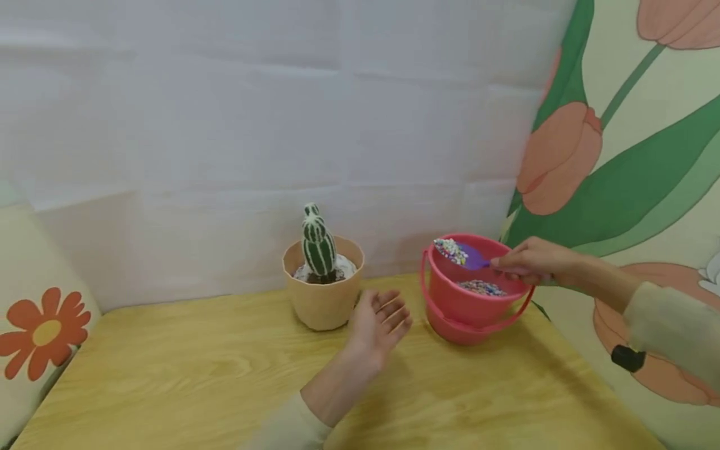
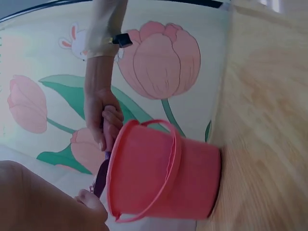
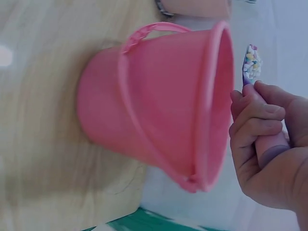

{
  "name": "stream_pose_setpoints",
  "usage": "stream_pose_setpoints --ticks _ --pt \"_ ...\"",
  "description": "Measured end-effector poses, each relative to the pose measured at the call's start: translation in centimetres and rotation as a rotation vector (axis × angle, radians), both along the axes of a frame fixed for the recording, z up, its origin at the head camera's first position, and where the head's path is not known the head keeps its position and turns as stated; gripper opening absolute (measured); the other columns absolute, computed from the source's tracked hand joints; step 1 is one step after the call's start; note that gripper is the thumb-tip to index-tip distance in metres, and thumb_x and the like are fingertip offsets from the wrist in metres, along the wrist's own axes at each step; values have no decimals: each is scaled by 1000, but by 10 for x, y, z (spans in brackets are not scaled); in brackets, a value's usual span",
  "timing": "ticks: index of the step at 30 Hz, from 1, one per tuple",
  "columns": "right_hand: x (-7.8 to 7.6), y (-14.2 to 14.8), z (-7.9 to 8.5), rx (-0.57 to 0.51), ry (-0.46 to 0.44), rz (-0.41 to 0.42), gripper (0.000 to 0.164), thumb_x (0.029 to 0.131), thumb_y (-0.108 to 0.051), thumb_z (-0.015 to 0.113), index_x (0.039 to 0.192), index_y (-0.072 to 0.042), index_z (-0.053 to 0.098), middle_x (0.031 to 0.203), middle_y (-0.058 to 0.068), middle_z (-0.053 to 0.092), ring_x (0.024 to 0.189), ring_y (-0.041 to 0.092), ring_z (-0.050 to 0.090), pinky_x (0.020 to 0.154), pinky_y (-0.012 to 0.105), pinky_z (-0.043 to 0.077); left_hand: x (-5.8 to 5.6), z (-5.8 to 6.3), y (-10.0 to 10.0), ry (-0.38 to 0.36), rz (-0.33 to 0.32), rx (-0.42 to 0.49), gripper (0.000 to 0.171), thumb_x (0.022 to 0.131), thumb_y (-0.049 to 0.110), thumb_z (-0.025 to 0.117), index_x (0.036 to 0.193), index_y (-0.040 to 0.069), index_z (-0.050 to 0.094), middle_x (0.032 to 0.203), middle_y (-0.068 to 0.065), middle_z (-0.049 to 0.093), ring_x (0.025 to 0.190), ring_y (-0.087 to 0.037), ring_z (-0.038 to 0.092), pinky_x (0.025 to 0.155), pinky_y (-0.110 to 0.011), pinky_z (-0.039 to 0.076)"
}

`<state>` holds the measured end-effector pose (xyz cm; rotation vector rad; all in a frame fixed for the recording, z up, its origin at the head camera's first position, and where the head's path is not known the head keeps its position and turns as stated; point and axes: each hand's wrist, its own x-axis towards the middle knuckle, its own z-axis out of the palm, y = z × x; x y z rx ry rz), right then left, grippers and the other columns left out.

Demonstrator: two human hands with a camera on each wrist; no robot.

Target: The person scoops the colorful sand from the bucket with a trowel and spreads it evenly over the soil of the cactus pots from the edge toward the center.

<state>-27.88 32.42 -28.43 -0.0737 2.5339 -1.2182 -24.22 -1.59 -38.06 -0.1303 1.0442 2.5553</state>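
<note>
My right hand (image 1: 531, 259) grips the pink handle (image 3: 271, 142) of a small trowel (image 1: 471, 255) with a purple blade. Small multicoloured pebbles (image 1: 452, 251) are heaped on that blade, which is held over the rim of a pink bucket (image 1: 458, 312). More coloured pebbles (image 1: 482, 287) lie inside the bucket. With its palm turned up and fingers loosely bent, my left hand (image 1: 378, 328) holds nothing. It is beside a peach pot (image 1: 323, 303), between pot and bucket. A striped green cactus (image 1: 319, 250) stands in the pot, on whitish material.
Both the pot and the bucket stand near the back edge of a wood-grain table (image 1: 197, 369). Behind them hangs a creased white sheet (image 1: 236, 137). A wall painted with tulips (image 1: 562, 162) runs along the right side. The bucket's handle (image 1: 506, 322) hangs down in front.
</note>
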Motion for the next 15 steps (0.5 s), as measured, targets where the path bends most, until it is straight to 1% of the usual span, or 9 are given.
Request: stream_pose_setpoints --ticks 2,3,4,6,8,10,12,15 --pt "-2 -3 5 -7 3 9 46 97 -37 71 89 8 71 56 2 43 46 12 30 44 27 24 0 0 -15 59 31 -68 42 106 26 37 130 -3 56 105 -8 65 93 -20 64 89 -35 54" --pt "-3 -4 7 -9 3 14 47 97 -37 71 89 9 70 56 2 43 46 12 30 44 27 24 0 -1 -23 88 49 -105 43 106 26 36 132 -3 55 110 -9 65 96 -20 64 93 -36 53" --pt "-5 -5 9 -10 6 23 46 97 -37 70 92 8 71 57 2 45 47 12 31 44 27 24 0 -1 -30 115 69 -138 44 106 26 36 136 -3 53 115 -10 65 100 -21 64 98 -38 50" --pt "-8 -8 13 -10 10 44 44 98 -38 69 96 6 73 59 2 48 47 11 31 44 27 24 0 -1 -43 151 110 -187 47 107 27 36 141 -2 51 126 -13 63 108 -23 63 106 -41 45" --pt "-12 -11 17 -13 13 72 41 100 -37 67 95 4 74 60 3 49 48 11 31 44 26 25 -1 0 -54 173 155 -224 48 108 28 36 143 -1 50 134 -16 60 115 -26 60 110 -43 41" --pt "-16 -14 20 -8 17 94 40 101 -36 66 90 2 74 59 2 47 49 11 30 44 26 25 -2 1 -62 185 208 -252 47 108 29 37 143 0 52 137 -16 59 120 -28 59 110 -43 40" --pt "-16 -16 23 -7 14 101 40 101 -35 65 85 2 72 58 2 42 50 12 30 45 26 25 -3 2 -67 197 278 -283 45 108 29 38 140 1 54 136 -16 59 121 -29 58 108 -43 42" --pt "-19 -20 25 11 6 91 42 100 -37 66 79 -1 68 56 0 38 51 12 31 47 26 27 -5 5 -73 211 431 -331 38 109 27 39 133 3 56 128 -13 62 117 -28 59 103 -42 45"
